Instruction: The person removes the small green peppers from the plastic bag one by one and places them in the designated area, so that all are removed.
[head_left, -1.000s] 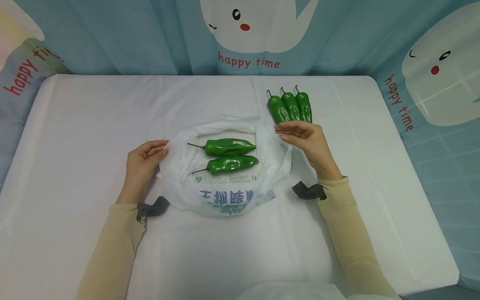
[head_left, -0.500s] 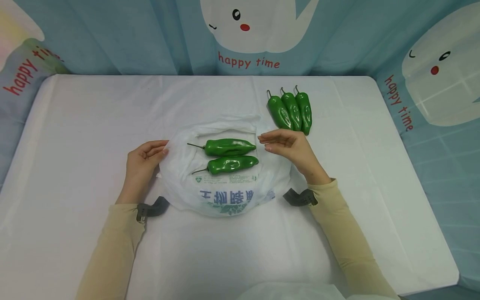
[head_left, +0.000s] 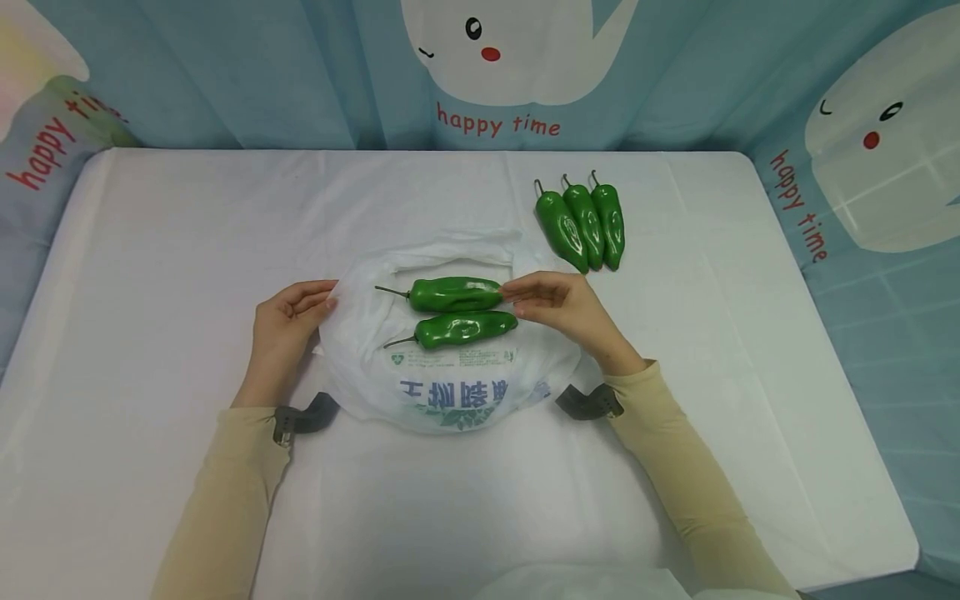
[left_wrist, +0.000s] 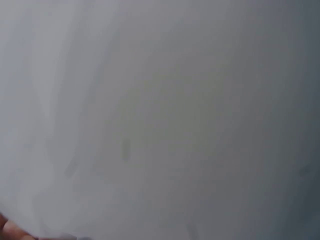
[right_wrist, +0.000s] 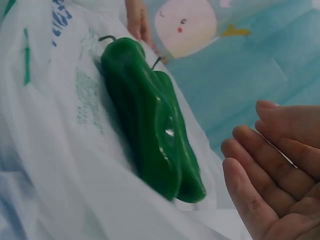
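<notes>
Right hand [head_left: 564,308] moved leftward, empty fingers [head_left: 531,287] relaxed by two peppers [head_left: 456,293]; left hand [head_left: 288,325] pinches bag [head_left: 350,346].

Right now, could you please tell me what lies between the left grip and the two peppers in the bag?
In the head view, the left side of the white plastic bag lies between the left grip and the two green peppers.

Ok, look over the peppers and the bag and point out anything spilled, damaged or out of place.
Nothing stands out. Two green peppers lie side by side within the opening of the crumpled plastic bag, three more peppers in a tidy row on the white table; no spill or tear shows.
</notes>
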